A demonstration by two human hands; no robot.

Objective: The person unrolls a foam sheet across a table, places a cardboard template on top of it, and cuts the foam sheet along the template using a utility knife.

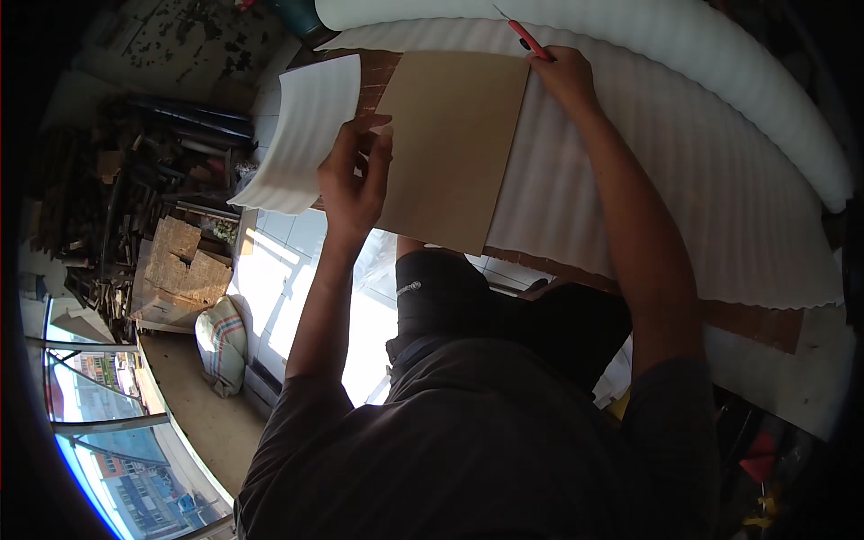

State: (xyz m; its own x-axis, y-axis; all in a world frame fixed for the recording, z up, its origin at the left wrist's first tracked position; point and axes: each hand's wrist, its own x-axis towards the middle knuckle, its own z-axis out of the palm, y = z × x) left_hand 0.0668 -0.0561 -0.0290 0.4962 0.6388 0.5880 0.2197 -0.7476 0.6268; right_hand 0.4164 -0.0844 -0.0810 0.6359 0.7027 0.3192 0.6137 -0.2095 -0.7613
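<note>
My right hand point(567, 79) grips a red utility knife point(529, 40), its thin blade pointing up and away to the left. That hand rests by the far right corner of a stiff tan board point(454, 144). The board lies on a white ribbed foam sheet point(621, 171) spread over the table. Over the board's left edge is my left hand point(354, 175), thumb and fingers curled but apart, with nothing visible between them. A separate piece of white foam point(306, 126) lies just left of it, its left side hanging at the table's edge.
A thick roll of white foam point(720, 72) curves along the far side of the table. Its brown surface point(751, 324) shows at the right. Piled wood scraps point(108, 198) stand at the left, near a striped sack point(221, 345) on the floor and a window point(135, 432).
</note>
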